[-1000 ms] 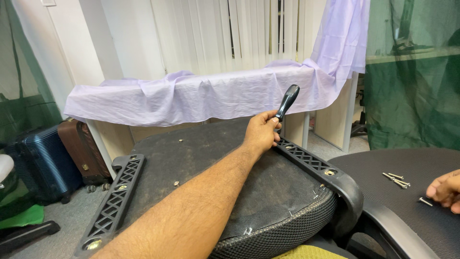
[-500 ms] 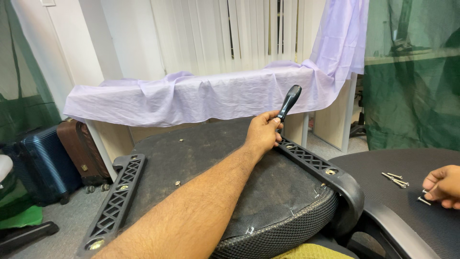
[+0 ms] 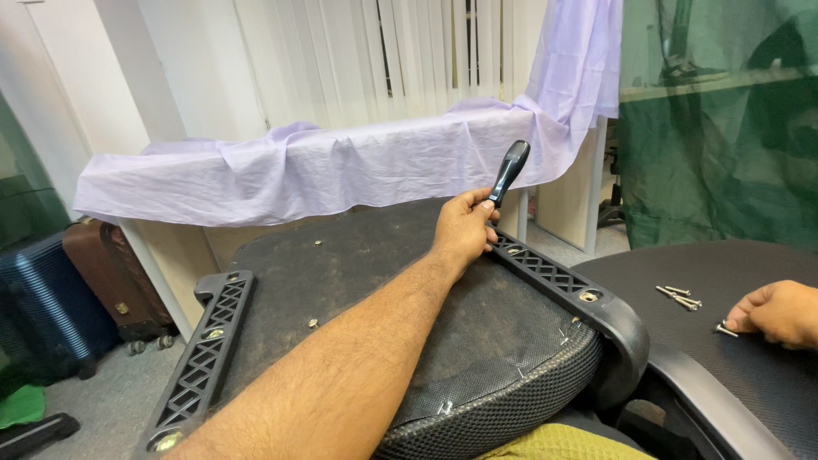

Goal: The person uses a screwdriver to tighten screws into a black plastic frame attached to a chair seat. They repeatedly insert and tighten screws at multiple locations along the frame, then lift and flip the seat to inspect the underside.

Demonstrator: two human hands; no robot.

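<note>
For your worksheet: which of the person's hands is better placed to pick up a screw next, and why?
Probably the right hand: its fingertips rest at a loose screw on the black surface, while the left hand grips the screwdriver handle.

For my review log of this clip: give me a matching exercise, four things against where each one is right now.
Things:
1. screwdriver
2. loose screws
3. suitcases
4. lilac sheet

Places:
A. on the floor at far left
B. draped over the ledge by the blinds
C. gripped in the left hand
D. on the dark surface by the right hand

Pairs: 1-C, 2-D, 3-A, 4-B
</note>
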